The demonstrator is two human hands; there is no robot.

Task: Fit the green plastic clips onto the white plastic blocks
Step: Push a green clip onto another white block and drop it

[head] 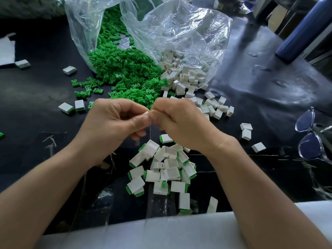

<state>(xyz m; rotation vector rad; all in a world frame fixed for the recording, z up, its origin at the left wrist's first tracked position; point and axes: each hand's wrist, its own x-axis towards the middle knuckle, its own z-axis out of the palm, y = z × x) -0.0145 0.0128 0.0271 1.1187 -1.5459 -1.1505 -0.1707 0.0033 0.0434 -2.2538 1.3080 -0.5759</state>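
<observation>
Fingers (138,123) of left hand (111,121) and right hand (181,123) pinching white block (146,114); open tabletop (36,132) leftward.

Matt green clips (125,69) — clear crinkled plastic bag (179,33).

Open table (269,105) at mid right and lower left. Centre top blocked by bags (179,33) spilling clips (125,69) and blocks (186,74); finished pile (161,169) lower centre, glasses (309,139) right edge, bottle (303,27) upper right.
</observation>
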